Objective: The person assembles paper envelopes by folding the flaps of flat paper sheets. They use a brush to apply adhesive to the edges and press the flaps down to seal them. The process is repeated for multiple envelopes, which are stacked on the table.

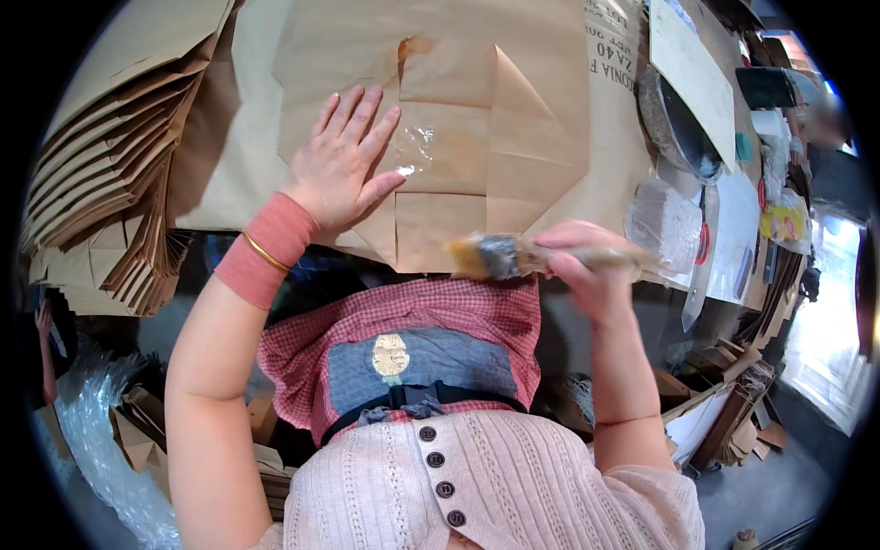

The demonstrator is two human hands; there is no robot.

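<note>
A brown kraft paper bag (444,218) with folded flaps lies in front of me on the table. Wet, shiny liquid (417,151) glistens at its middle, and a darker damp patch shows farther up. My left hand (346,156) rests flat on the paper, fingers spread, its thumb beside the wet area. In my right hand (587,261) is a paintbrush (500,257), gripped by its handle. Its yellowish bristles point left, near the paper's front edge; motion blurs them, so I cannot tell whether they touch it.
A fanned stack of brown paper bags (110,165) stands at the left. To the right are a dark bowl (674,119) under a pale board (692,73), a long-bladed knife (701,266) and a clear plastic-wrapped block (662,225). Cardboard pieces (733,412) lie below right.
</note>
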